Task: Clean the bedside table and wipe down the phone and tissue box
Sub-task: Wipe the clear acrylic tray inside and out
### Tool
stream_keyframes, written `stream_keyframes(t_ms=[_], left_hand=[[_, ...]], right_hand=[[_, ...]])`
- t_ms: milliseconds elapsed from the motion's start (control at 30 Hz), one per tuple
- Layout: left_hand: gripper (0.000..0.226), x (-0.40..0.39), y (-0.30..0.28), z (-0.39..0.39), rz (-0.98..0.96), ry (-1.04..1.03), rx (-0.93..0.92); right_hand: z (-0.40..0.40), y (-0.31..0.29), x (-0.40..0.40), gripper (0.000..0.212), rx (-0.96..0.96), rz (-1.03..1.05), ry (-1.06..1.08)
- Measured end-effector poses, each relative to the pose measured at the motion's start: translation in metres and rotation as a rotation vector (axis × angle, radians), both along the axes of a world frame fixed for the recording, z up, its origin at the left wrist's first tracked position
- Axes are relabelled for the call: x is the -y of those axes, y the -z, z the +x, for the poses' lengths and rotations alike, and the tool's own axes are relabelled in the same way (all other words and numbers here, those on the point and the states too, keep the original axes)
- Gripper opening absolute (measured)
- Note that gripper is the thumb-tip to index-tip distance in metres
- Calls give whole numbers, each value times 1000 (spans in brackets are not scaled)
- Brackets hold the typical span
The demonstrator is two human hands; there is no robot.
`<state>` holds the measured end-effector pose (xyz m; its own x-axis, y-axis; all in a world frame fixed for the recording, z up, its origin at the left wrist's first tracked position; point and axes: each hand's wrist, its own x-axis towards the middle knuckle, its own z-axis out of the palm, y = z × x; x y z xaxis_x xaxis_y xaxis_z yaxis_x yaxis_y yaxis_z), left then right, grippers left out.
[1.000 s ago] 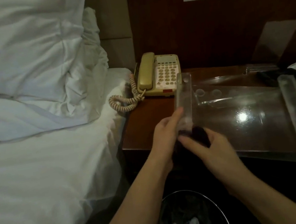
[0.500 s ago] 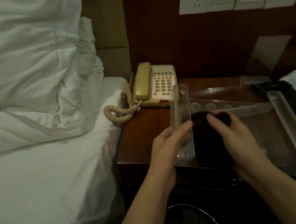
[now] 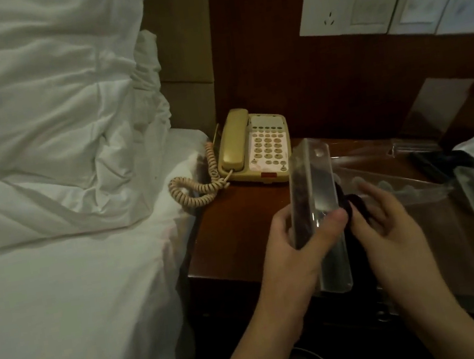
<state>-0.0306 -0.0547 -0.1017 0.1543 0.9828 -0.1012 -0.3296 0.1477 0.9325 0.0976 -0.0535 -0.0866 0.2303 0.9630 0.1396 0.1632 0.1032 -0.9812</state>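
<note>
Your left hand (image 3: 297, 241) is pinching the upright acrylic stand (image 3: 314, 198); your right hand (image 3: 385, 215), beside it, is gripping the cloth (image 3: 356, 204).

Beside the bedside table (image 3: 235, 219) I count one cream phone (image 3: 255, 148) at its back corner with one coiled cord (image 3: 197, 188) hanging off its bed-side edge, and one clear acrylic tray (image 3: 412, 205) that I hold above it with my two hands, left (image 3: 294, 244) and right (image 3: 390, 224), plus one dark cloth (image 3: 353, 205). On the wall above the table sit four white plates (image 3: 327, 7), one of them a socket. To the side away from the tray lies one bed (image 3: 69, 281) with two pillows (image 3: 41, 94).
</note>
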Motion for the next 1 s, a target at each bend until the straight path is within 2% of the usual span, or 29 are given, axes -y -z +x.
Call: stream_keyframes(t_ms=[100, 167, 333, 433, 500, 567, 667, 700, 767, 800, 900, 1000], left_hand=[[73, 2, -2, -3, 37, 38, 12], [74, 1, -3, -4, 57, 51, 1], [52, 2, -3, -6, 92, 30, 32], [56, 4, -6, -9, 106, -25, 37], [59, 3, -7, -13, 105, -79, 46], [58, 2, -10, -15, 50, -98, 42], [55, 2, -18, -17, -146, -23, 121], [58, 1, -19, -18, -198, 6, 175], [63, -1, -18, -17, -247, 45, 259], [64, -2, -18, -16, -263, 54, 285], [63, -4, -15, -12, -279, 65, 310], [58, -5, -13, -12, -280, 75, 319]], right_hand=[[0, -11, -1, 23, -101, -48, -95], [0, -20, -10, 27, -166, -39, -156], [-13, -33, -25, 34, -39, -8, -165], [-19, -17, 2, 34, 2, -29, -255], [-22, -6, 23, 32, -81, -69, -323], [-22, 5, 24, 29, -181, -174, -372], [-10, 6, 20, 21, -131, -156, -330], [-8, 1, 20, 24, -116, -153, -368], [-4, -8, 18, 54, -64, -171, -444], [0, -12, 19, 63, -37, -170, -458], [-5, -24, 17, 69, 3, -132, -430], [-11, -27, 12, 66, 10, -119, -405]])
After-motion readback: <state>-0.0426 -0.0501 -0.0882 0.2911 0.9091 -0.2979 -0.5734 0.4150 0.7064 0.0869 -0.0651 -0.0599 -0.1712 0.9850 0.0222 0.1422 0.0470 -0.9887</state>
